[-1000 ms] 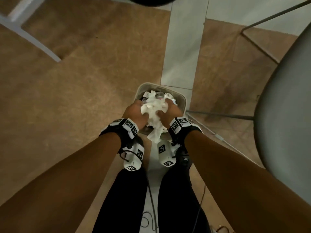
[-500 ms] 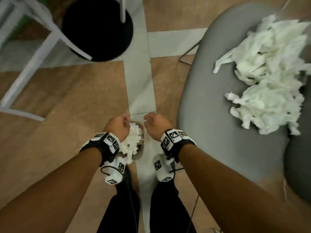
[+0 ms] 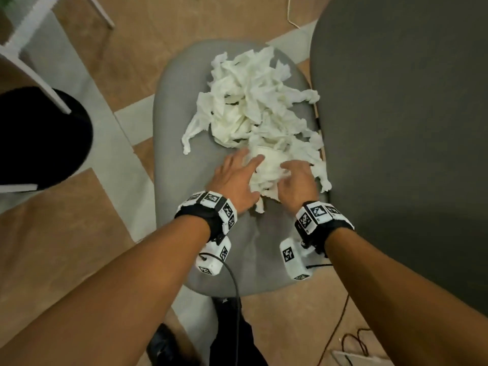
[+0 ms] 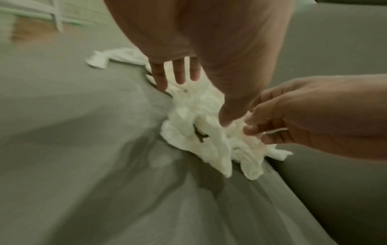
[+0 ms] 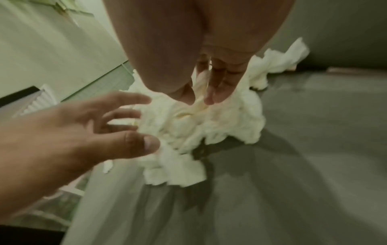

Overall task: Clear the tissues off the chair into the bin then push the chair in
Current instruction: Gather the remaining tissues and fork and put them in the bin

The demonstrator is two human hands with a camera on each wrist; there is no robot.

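A loose pile of crumpled white tissues (image 3: 253,101) lies on the grey chair seat (image 3: 179,180). Both hands are at the near end of the pile. My left hand (image 3: 237,170) has its fingers straight and spread, and they touch the tissues (image 4: 199,132) from the left. My right hand (image 3: 293,173) curls its fingers into the clump from the right, and its thumb and fingers (image 5: 209,92) pinch tissue (image 5: 199,124) between them. The left hand (image 5: 125,119) shows with splayed fingers in the right wrist view. The bin is out of view.
The chair's dark grey backrest (image 3: 396,128) stands close on the right. On the left are a black round object (image 3: 39,136) and white frame legs (image 3: 34,48). Cables (image 3: 343,326) trail over the brown and grey floor near my feet.
Both hands have left the bin, where they held tissues, and have moved over to the chair. They are now at the near end of the pile.
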